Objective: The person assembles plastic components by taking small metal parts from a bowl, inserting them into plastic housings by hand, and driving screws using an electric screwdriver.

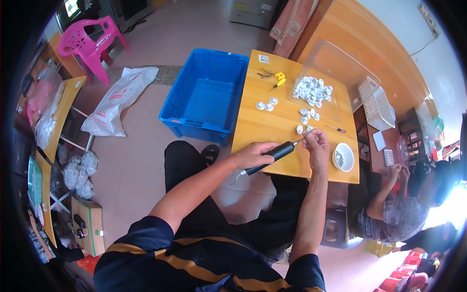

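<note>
My left hand is wrapped round a black cylindrical electric screwdriver, whose bit points right and slightly upward. A thin white cord hangs from its rear end. At the bit's tip, the fingers of my right hand are pinched together. Whatever they hold is too small and too covered to name. Just beyond them lies a white round plastic part, with another partly behind my fingertips. Right of my right hand stands a white bowl with small metallic pieces inside. A small screwdriver lies farther back.
Several white round parts fill a clear bin on the wooden table. A yellow-handled tool lies at the back. Left stands a blue crate, with a white sack beyond it. Another person sits at right.
</note>
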Motion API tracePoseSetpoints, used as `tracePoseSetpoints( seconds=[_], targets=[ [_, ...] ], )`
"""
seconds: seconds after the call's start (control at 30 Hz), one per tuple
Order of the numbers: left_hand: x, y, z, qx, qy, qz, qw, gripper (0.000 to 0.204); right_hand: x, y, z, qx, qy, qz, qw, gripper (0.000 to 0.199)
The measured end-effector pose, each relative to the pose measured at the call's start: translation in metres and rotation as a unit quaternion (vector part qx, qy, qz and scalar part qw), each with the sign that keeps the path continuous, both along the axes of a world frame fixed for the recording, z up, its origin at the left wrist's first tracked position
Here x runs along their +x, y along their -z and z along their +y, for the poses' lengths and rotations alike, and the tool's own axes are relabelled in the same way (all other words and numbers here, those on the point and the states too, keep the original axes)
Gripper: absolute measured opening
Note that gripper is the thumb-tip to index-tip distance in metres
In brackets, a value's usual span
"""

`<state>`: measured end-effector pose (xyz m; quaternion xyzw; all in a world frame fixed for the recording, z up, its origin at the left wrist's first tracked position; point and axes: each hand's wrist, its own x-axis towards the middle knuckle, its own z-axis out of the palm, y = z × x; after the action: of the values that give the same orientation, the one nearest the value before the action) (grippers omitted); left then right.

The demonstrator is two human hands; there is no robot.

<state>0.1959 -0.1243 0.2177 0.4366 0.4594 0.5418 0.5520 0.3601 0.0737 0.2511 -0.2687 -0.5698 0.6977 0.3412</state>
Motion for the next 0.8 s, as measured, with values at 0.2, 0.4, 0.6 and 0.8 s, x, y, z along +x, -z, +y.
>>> tracePoseSetpoints(
  seconds=[0.2, 0.4, 0.6, 0.8],
  targets=[
    [0.0022, -0.0052, 0.0007, 0.004, 0.005, 0.004, 1.000, 0.056, 0.0029, 0.0000, 0.0015, -0.018, 0.005, 0.012, 1.000, 0.006],
    [0.0026, -0.0029, 0.0010, 0.006, 0.001, 0.000, 1.000, 0.057, 0.0034, 0.0050, 0.0019, -0.015, 0.016, 0.005, 1.000, 0.006],
    [0.0005, -0.0031, 0.0005, 0.004, 0.000, -0.010, 1.000, 0.057, 0.0023, 0.0079, 0.0030, -0.025, 0.021, 0.003, 0.999, 0.006],
    [0.0023, -0.0046, 0.0018, 0.000, 0.001, -0.010, 1.000, 0.055, 0.0015, 0.0072, 0.0014, -0.026, 0.013, -0.025, 0.999, 0.005]
  ],
)
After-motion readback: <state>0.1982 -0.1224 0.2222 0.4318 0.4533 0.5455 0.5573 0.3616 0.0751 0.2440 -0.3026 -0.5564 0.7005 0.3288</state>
